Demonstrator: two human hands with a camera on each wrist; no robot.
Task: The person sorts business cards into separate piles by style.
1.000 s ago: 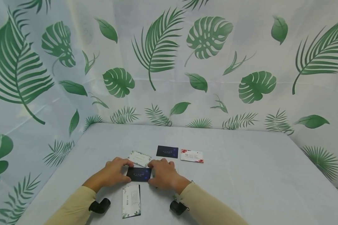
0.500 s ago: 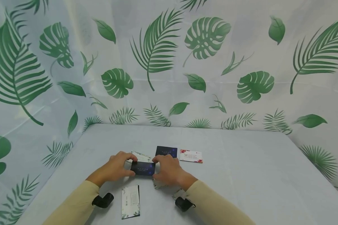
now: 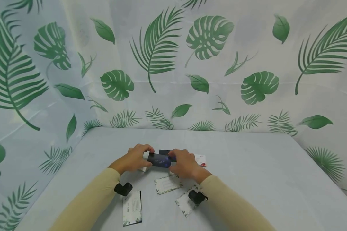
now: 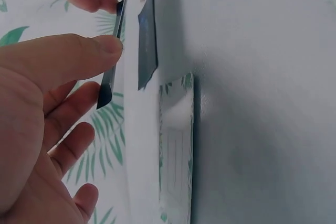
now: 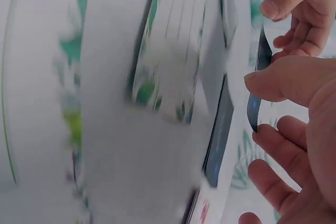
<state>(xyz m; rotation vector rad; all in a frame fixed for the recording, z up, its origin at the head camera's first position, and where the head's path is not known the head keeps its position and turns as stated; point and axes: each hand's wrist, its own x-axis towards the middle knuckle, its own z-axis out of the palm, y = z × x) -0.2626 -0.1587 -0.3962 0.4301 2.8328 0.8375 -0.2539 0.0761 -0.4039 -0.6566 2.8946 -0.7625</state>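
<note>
My left hand (image 3: pixel 136 158) and right hand (image 3: pixel 185 163) pinch opposite ends of a dark blue business card (image 3: pixel 159 160) with glowing blue specks. In both wrist views the held card (image 4: pixel 107 85) is off the table, seen nearly edge-on between thumb and fingers. Behind it lies another dark blue card (image 3: pixel 163 152), partly covered from the head view by the held card and right hand. A white card with red flowers (image 3: pixel 201 159) shows beyond my right hand. Below the hands lies a white leaf-bordered card (image 3: pixel 167 185). Another leaf-bordered card (image 3: pixel 144 169) is mostly hidden by the left hand.
A second leaf-bordered card (image 3: pixel 185 202) lies partly under my right wrist's black camera (image 3: pixel 197 196). At the front left, a white card (image 3: pixel 132 210) lies lengthwise with a dark edge beneath it. The white table (image 3: pixel 248 179) meets a leaf-patterned curtain (image 3: pixel 173 64) behind.
Both hands have carried the dark blue card away from me and to the right, up off the table. Leaf-bordered cards once under the right hand and forearm now show.
</note>
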